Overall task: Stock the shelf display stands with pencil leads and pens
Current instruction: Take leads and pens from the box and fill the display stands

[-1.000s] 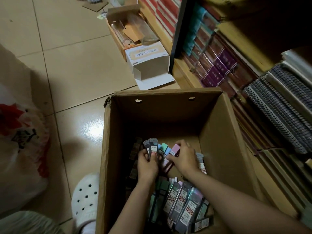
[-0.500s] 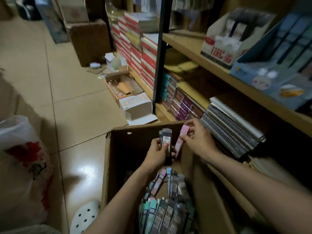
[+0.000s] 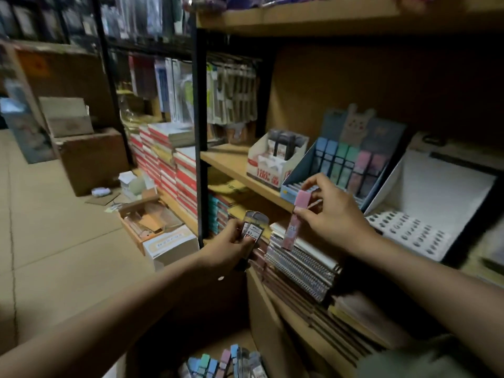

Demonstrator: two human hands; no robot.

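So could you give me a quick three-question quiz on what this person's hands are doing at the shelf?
1. True or false: the right hand holds a pink lead case.
2. What does the left hand grip? A) grey lead cases B) a notebook C) nothing
3. Fill in: the blue display stand sits on the ____.

Key: 1 true; 2 A; 3 shelf.

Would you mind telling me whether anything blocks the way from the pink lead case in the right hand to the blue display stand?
Nothing visible does. The right hand pinches the pink lead case just in front of the blue display stand, with open air between.
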